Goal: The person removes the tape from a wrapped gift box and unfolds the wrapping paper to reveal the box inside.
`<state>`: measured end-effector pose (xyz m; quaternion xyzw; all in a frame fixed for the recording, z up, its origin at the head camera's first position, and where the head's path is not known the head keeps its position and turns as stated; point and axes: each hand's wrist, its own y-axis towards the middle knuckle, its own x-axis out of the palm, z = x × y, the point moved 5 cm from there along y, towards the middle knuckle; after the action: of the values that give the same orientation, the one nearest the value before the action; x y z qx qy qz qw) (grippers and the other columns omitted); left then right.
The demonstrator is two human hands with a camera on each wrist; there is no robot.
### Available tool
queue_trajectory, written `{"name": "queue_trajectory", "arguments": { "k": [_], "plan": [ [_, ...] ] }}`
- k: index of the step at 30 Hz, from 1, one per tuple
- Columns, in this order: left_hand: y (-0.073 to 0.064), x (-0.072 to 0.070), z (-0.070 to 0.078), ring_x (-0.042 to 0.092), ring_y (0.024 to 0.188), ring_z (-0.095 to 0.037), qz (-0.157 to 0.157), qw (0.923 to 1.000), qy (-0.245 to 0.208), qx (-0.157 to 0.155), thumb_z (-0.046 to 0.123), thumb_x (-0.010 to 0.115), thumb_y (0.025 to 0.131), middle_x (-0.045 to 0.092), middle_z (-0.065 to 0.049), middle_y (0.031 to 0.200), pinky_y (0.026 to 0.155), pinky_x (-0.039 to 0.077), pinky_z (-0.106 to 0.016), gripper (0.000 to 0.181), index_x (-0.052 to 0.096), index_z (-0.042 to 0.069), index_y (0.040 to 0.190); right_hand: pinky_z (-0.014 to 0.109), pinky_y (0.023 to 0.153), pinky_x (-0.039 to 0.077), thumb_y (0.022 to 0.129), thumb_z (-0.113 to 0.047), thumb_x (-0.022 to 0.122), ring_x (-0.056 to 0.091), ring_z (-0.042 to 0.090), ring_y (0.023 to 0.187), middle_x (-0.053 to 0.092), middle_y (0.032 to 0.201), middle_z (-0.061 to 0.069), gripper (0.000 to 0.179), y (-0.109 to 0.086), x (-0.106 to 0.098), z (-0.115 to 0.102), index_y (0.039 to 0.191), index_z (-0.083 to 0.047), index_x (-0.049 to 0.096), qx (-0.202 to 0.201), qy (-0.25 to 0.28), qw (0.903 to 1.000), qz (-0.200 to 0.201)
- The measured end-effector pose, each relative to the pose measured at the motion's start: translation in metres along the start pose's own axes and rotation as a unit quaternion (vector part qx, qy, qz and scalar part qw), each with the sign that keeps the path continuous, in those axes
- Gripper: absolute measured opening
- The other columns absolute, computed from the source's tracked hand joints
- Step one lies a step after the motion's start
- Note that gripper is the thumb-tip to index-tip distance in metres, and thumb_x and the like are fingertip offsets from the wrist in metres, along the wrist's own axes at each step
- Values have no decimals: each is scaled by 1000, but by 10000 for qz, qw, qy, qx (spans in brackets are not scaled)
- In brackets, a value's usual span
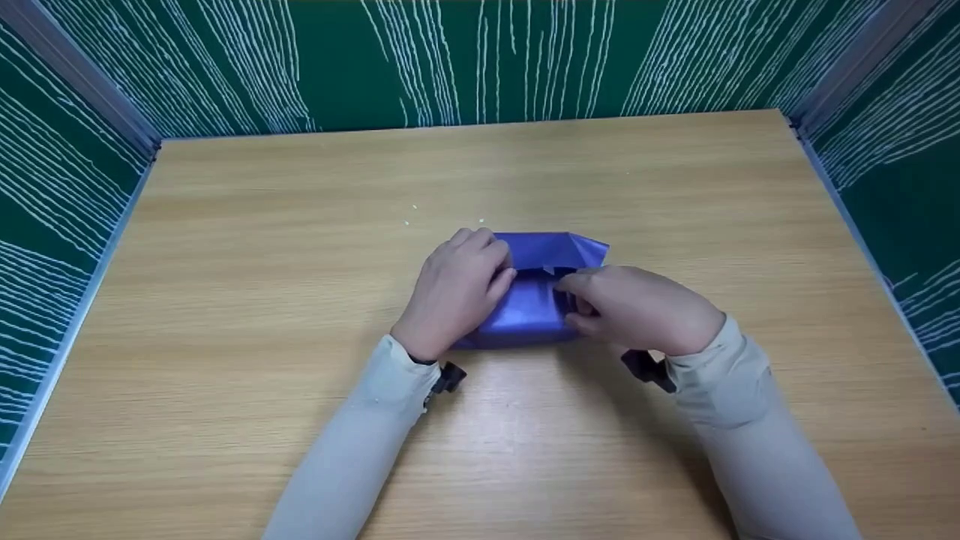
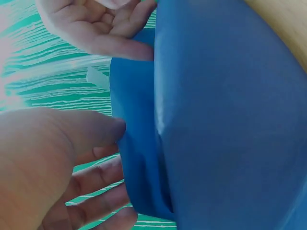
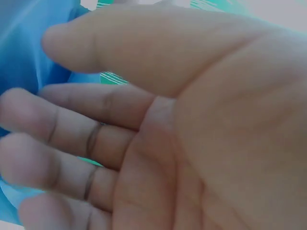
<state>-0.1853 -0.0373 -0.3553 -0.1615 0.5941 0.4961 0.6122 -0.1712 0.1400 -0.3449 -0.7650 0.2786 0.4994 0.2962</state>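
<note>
A glossy blue-purple packet [image 1: 525,315] lies on the table, a flap [image 1: 544,247] raised along its far side with a dark gap beneath it. My left hand [image 1: 461,292] holds that flap at its left part. The left wrist view shows the thumb [image 2: 98,127] on one face of the flap and the fingers behind it. At the packet's right end my right hand [image 1: 637,307] grips the edge of the opening, index finger at the gap and thumb lower down. A small whitish tab [image 2: 98,77] sticks out from the flap. The packet's inside is hidden.
The wooden table [image 1: 262,300] carries a few tiny white specks [image 1: 411,214] beyond the packet. Green panels with white streaks [image 1: 525,60] stand along the back and both sides. Each wrist wears a small black camera [image 1: 448,377] below a pale sleeve.
</note>
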Motion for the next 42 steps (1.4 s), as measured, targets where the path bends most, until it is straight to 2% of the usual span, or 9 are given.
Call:
{"name": "queue_trajectory", "arguments": {
  "k": [8,13,16,22,25,30,34,38,42],
  "plan": [
    [1,1,-3,65,97,-26,41,9999,71,-121,24,69,100,67,-4,94,80,53,-39,15,72,11,92,31,64,49,97,-12,70,56,17,67,54,79,3,51,-1,-1,-1,139,9,50,-120,-128,9997,152],
    [1,1,-2,63,98,-25,-12,9999,-36,-111,24,69,99,66,-3,96,84,52,-39,13,72,12,95,30,56,46,98,-16,71,53,15,57,53,69,2,62,-1,-1,-1,146,12,42,35,-105,9999,4],
    [0,-1,2,59,99,-24,-86,9999,-132,43,25,69,99,65,-2,101,85,51,-37,13,70,12,101,29,54,45,98,-18,71,53,14,56,53,68,2,65,-1,0,1,147,11,41,147,-97,9998,-62],
    [-3,1,18,56,93,-22,-929,9927,-309,703,27,67,101,64,-2,101,84,50,-35,16,72,12,105,29,53,44,101,-19,68,52,13,55,51,66,1,67,2,1,3,153,11,37,166,-4,9998,-148],
    [-4,7,18,57,101,-24,-1286,9895,-202,621,30,69,100,64,-4,110,91,50,-37,23,73,12,113,30,54,46,102,-18,66,53,14,56,51,67,2,64,6,1,6,154,8,38,113,32,9999,4],
    [-5,11,12,57,112,-24,-1458,9882,-319,341,29,70,98,64,-5,119,98,48,-39,26,76,14,118,40,73,55,102,-12,63,60,22,79,63,94,10,42,19,-3,17,140,4,57,-74,-2,9961,879],
    [-5,12,12,59,109,-25,-1459,9876,-389,436,27,70,98,65,-5,114,97,47,-38,23,77,14,115,46,87,55,103,-10,61,60,27,96,62,112,13,31,32,-5,33,133,-1,63,74,302,9903,1355],
    [-5,12,14,59,107,-24,-1451,9874,-347,538,27,70,98,65,-4,111,98,47,-37,21,78,14,113,50,103,50,104,-6,54,60,30,115,60,126,16,33,45,-6,52,136,-2,61,152,847,9855,1463],
    [-4,13,13,59,106,-23,-1498,9867,-376,501,27,70,99,66,-3,110,98,47,-36,21,78,14,113,53,117,36,105,-3,46,49,34,139,56,144,19,39,62,-6,72,144,0,55,216,1570,9799,1215]
  ]
}}
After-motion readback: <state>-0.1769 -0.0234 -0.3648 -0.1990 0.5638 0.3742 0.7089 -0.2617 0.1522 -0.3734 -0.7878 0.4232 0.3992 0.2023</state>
